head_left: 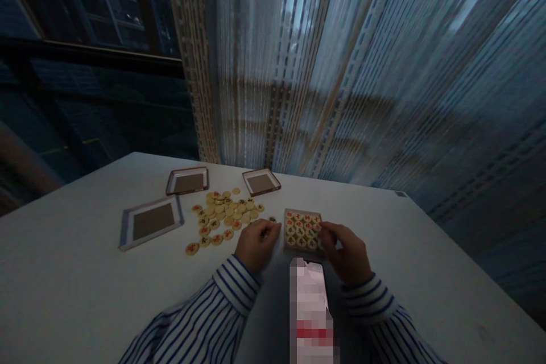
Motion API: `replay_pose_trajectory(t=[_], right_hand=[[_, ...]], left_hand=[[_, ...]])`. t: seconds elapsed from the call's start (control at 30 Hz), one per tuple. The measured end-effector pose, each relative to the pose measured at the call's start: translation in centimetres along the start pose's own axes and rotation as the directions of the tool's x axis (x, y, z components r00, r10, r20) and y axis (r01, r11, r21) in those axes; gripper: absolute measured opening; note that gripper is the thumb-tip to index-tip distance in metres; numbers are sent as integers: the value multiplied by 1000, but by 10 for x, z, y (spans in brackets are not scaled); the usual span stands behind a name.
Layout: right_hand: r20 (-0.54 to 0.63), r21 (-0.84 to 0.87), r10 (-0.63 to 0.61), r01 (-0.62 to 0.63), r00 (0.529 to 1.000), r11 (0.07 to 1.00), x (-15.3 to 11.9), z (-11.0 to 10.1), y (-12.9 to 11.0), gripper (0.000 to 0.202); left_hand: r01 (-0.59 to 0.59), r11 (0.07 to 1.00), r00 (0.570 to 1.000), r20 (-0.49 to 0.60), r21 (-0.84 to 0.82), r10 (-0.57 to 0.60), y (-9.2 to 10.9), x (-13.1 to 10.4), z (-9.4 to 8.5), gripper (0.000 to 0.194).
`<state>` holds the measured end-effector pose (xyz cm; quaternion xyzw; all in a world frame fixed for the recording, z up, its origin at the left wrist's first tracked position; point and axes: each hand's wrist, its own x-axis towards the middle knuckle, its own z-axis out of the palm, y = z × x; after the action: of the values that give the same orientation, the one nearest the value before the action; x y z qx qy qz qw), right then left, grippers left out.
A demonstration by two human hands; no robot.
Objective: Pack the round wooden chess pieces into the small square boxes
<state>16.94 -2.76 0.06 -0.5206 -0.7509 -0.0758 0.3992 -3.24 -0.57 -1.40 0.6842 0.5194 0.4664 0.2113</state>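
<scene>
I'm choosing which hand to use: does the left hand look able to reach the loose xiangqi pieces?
Probably yes: the left hand is close beside the loose xiangqi pieces, with nothing visible in between.

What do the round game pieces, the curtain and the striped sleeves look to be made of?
Pieces: pale yellowish wood or plastic, can't tell which; smooth discs with red or dark characters.
Curtain: thin fabric or strings, matte; outside light shows through its fine vertical lines.
Sleeves: woven cloth, probably cotton, matte; soft folds and stitched-looking cuffs.
</scene>
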Motion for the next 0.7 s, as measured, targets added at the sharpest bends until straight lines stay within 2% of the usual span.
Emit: replay_pose_trajectory(t=[0.1,0.17,0.27,0.47,0.7], right_hand=[[-10,22,99,-98,995,995,-6,0,5,25],[22,20,145,-145,989,989,-8,-1,6,26],[51,24,149,-150,988,988,-11,1,6,25],[59,127,17,-25,998,992,-17,9,5,20],[51,159,-183,173,982,972,-15,10,-2,16]], left_hand=[[16,1000,995,99,-24,-14,5,-6,-1,45],[12,999,993,119,-34,-8,7,-9,-1,46],[-19,1000,991,134,7,18,6,-11,2,43],[-80,993,981,181,84,63,5,-13,7,32],[-233,967,948,245,103,202,6,-19,5,16]])
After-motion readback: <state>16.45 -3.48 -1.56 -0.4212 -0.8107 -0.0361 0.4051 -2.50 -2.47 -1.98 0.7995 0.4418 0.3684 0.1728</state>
